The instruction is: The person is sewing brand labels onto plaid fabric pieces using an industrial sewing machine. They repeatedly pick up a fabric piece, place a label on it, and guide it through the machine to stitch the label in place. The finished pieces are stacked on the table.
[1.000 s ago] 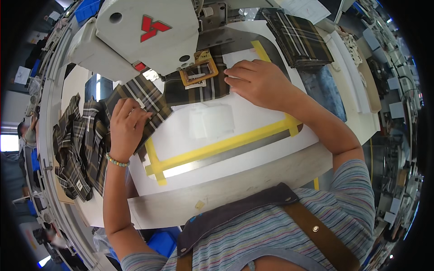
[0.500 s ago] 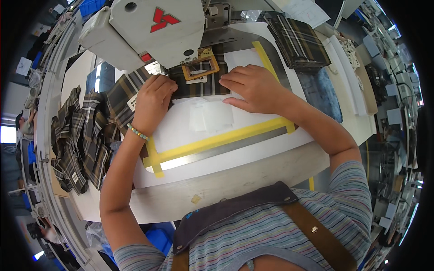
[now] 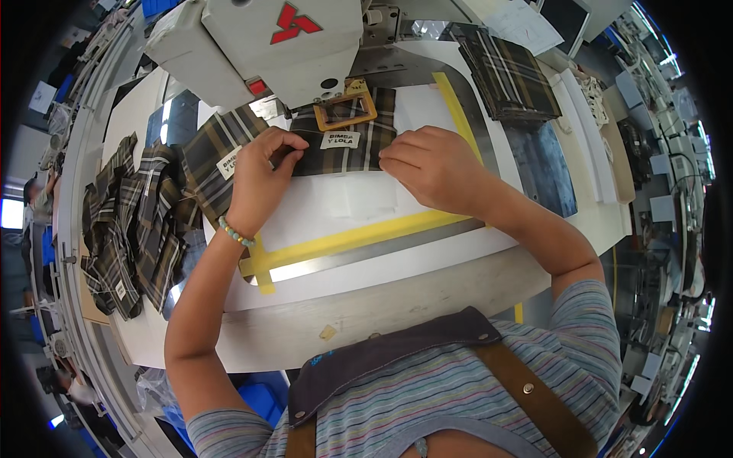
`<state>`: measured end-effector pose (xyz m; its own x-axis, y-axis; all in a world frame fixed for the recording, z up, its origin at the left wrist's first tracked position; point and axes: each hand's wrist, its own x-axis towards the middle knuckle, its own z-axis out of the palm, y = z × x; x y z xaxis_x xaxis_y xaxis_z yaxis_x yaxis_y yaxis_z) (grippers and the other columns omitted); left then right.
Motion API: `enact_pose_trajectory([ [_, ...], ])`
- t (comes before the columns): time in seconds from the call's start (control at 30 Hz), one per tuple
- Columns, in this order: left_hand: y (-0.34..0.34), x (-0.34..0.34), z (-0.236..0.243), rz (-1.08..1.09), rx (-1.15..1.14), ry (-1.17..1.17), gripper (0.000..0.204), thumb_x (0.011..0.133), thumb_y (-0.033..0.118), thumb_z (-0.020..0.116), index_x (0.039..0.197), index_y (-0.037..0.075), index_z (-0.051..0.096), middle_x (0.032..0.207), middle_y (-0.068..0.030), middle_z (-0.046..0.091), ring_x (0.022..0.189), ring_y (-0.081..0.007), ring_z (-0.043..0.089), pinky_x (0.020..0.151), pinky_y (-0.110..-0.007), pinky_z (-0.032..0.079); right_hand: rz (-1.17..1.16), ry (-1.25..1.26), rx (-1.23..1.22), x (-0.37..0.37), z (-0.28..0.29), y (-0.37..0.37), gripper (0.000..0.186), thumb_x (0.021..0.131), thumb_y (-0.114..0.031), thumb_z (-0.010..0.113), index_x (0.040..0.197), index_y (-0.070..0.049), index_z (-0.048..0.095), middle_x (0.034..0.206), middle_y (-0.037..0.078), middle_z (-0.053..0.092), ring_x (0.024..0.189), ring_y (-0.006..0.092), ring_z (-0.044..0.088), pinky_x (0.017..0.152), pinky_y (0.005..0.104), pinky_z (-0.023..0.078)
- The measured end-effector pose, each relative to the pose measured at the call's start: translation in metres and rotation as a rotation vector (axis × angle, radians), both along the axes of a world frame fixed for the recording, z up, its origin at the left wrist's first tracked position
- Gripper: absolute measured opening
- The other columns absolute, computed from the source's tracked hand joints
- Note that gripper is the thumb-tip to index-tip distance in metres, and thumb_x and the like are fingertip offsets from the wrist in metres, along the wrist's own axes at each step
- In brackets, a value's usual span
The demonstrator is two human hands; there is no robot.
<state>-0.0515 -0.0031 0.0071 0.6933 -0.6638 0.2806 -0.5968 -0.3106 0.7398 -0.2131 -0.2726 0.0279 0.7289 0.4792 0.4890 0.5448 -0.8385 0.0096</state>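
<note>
A dark plaid fabric piece (image 3: 319,162) lies flat under the sewing machine head (image 3: 279,47). Its white label (image 3: 340,140) shows fully, just in front of the orange clamp frame (image 3: 345,122). My left hand (image 3: 258,172) pinches the piece's left edge between thumb and fingertips; a beaded bracelet circles that wrist. At the opposite edge, my right hand (image 3: 437,169) has its fingers drawn together on the cloth. Another labelled plaid piece (image 3: 210,160) lies left of the machine, partly covered by my left hand.
Yellow tape (image 3: 359,235) borders the white work plate (image 3: 298,217). A neat stack of plaid pieces (image 3: 513,75) stands at the far right. Crumpled plaid pieces (image 3: 136,217) hang in a heap on the left. The table's front edge (image 3: 366,309) runs close to my body.
The fabric piece has slid toward me, and its label has come out from under the clamp frame. Both hands have kept to its edges, with the right fingers now closed on it.
</note>
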Motion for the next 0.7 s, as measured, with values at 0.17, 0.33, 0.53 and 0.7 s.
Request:
enact_pose_trajectory([
  [0.17,0.04,-0.004,0.002,0.198,0.101,-0.391,0.031,0.091,-0.011,0.07,0.118,0.003,0.078,0.108,-0.0074,0.077,0.073,-0.0176,0.065,0.069,-0.029,0.052,-0.144,-0.152,-0.029,-0.001,0.002,-0.008,0.015,0.086,-0.011,0.077,0.099,-0.005,0.078,0.108,0.004,0.078,0.099,0.0217,0.072,0.082,0.0342,0.058],
  [0.33,0.075,-0.005,0.0,0.337,0.197,-0.287,0.03,0.09,-0.01,0.068,0.118,0.0,0.077,0.113,-0.0127,0.076,0.084,-0.0318,0.071,0.078,-0.038,0.056,-0.223,-0.063,0.034,-0.022,0.011,-0.026,0.015,0.088,-0.014,0.08,0.1,-0.005,0.079,0.111,0.005,0.078,0.1,0.0227,0.072,0.082,0.0361,0.06],
  [0.53,0.072,0.003,0.01,0.278,0.48,-0.465,0.042,0.092,-0.007,0.066,0.134,0.001,0.067,0.133,-0.0182,0.067,0.119,-0.0415,0.065,0.101,-0.046,0.053,-0.432,-0.077,0.059,-0.071,0.02,-0.072,0.015,0.09,-0.017,0.08,0.101,-0.007,0.078,0.11,0.005,0.077,0.1,0.0242,0.072,0.083,0.0373,0.061],
  [0.7,0.048,0.014,-0.006,0.145,0.489,-0.685,0.046,0.112,0.023,0.055,0.155,0.004,0.055,0.164,-0.0144,0.051,0.152,-0.0371,0.045,0.124,-0.05,0.036,-0.728,-0.077,0.094,-0.131,0.027,-0.114,0.016,0.093,-0.019,0.079,0.104,-0.009,0.081,0.115,0.004,0.079,0.105,0.0251,0.073,0.085,0.0389,0.061],
])
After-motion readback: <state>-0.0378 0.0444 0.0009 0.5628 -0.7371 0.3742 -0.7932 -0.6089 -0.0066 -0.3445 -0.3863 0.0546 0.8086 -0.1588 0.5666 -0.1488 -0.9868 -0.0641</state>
